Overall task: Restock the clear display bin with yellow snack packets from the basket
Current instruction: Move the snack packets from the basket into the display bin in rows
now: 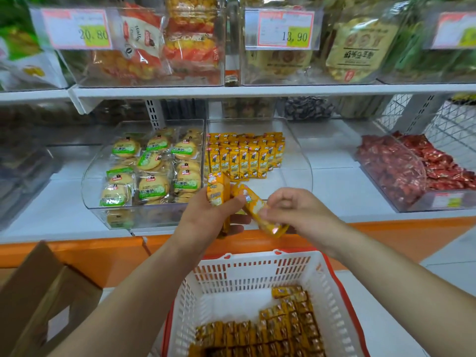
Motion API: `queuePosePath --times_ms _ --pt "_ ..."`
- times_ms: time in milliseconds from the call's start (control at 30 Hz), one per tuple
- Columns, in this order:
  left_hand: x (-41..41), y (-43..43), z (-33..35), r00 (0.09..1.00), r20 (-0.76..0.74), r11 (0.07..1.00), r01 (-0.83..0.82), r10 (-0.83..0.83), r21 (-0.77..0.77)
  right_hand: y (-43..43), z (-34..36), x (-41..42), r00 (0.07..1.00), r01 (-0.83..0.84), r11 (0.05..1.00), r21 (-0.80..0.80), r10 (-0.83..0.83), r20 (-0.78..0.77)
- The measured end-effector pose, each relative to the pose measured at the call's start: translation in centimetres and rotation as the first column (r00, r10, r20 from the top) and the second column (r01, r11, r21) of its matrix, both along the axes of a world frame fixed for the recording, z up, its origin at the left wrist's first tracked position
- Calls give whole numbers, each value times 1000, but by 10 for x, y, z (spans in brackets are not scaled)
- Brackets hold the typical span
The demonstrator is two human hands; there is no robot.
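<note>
The left hand is gripping an upright yellow packet; the right hand is pinching a second packet, tilted. Both are hovering between basket and clear bin. Straightening each against the standing rows is looking wisest.

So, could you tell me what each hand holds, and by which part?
Left hand grips an upright packet by its lower half; right hand pinches a tilted packet near its middle.
</note>
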State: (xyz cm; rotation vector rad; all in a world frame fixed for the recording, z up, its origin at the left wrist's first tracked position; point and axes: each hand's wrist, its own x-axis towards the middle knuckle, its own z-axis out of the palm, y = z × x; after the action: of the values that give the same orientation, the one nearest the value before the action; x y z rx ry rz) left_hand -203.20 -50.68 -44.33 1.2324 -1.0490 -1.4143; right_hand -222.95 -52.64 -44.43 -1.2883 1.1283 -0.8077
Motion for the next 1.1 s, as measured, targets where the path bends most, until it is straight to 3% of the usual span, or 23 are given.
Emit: queuePosePath --times_ms 67,267,400,500,633,800,967,1100 --pt "0 -2 -1 999 41 1000 -1 2 -19 4 -5 9 994 -54 998 -35 51 -93" --pt "4 -7 -2 992 123 1000 23 -21 -12 1 2 11 996 -82 991 -107 78 -42" --pt "16 -11 -2 994 96 998 58 -61 32 -19 14 -10 991 65 968 -244 -92 -100" --pt "23 -12 -5 979 159 992 126 -129 28 -49 18 -26 943 149 920 -362 -242 -226" --pt "28 -15 -7 976 195 995 97 -94 -8 -104 21 -37 771 17 849 -528 -347 -533" --pt "27 -23 -11 986 168 999 21 -14 -36 -173 17 -40 542 -223 804 -552 -368 -756" --pt "18 -32 -18 986 166 1000 -6 10 -21 -230 6 -34 185 -464 808 -362 -311 -932" --pt "12 -37 -23 987 158 1000 10 -8 -7 -258 1 -20 108 -519 830 -205 -174 -979"
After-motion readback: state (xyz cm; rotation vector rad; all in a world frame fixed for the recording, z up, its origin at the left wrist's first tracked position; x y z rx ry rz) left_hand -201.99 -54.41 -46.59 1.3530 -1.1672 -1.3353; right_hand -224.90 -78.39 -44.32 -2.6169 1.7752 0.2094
